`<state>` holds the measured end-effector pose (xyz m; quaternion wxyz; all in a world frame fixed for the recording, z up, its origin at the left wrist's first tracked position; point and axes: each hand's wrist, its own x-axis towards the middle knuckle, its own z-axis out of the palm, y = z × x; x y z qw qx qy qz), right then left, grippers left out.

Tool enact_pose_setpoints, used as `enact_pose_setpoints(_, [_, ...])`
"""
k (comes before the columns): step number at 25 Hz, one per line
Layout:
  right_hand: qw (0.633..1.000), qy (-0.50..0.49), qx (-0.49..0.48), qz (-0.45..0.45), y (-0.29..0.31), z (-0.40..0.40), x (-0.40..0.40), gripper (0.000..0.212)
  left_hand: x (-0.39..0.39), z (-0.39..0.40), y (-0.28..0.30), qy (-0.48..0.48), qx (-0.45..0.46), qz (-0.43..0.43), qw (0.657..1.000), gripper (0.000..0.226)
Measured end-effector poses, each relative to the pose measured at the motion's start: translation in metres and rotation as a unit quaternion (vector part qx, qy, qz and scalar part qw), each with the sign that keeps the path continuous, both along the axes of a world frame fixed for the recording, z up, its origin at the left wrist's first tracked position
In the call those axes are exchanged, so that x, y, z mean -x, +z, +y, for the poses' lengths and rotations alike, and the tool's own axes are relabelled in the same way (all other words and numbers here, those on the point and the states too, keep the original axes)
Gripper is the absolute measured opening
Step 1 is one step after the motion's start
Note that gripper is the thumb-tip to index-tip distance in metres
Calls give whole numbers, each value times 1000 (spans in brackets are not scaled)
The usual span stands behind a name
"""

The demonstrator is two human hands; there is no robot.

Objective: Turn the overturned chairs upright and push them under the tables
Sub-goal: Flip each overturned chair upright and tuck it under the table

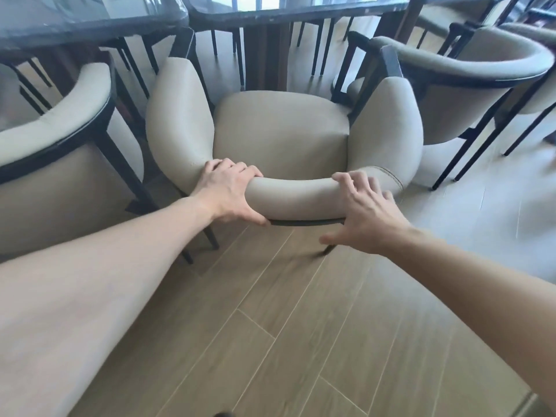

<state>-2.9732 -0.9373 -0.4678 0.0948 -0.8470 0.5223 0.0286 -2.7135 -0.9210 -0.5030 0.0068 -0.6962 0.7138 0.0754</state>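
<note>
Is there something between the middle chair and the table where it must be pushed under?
Nothing visible blocks it. The middle chair stands upright facing the table, with bare floor ahead of its seat. The table's dark pedestal stands further under, and neighbouring chairs sit close on both sides. The left hand grips the backrest; the right hand rests on it.

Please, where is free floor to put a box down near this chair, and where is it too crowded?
Free: the wood floor behind the middle chair, between the two forearms, and the pale floor to its right. Crowded: the left chair and right chair stand close beside it, and chair legs fill the space under the tables.
</note>
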Motion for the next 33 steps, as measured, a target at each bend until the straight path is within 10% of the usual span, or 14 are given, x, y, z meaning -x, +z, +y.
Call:
enact_pose_setpoints(3, [993,47,-23,109,-8,-59,-11,130,-13,-31,-1,-3,27,8,1000,100])
enact_pose_setpoints(12, [997,22,24,67,-17,-131,-31,91,-32,-99,13,-14,8,7,1000,102])
enact_pose_setpoints(33, [990,120,43,62,-22,-221,-37,88,-58,-178,25,-57,-73,17,996,102])
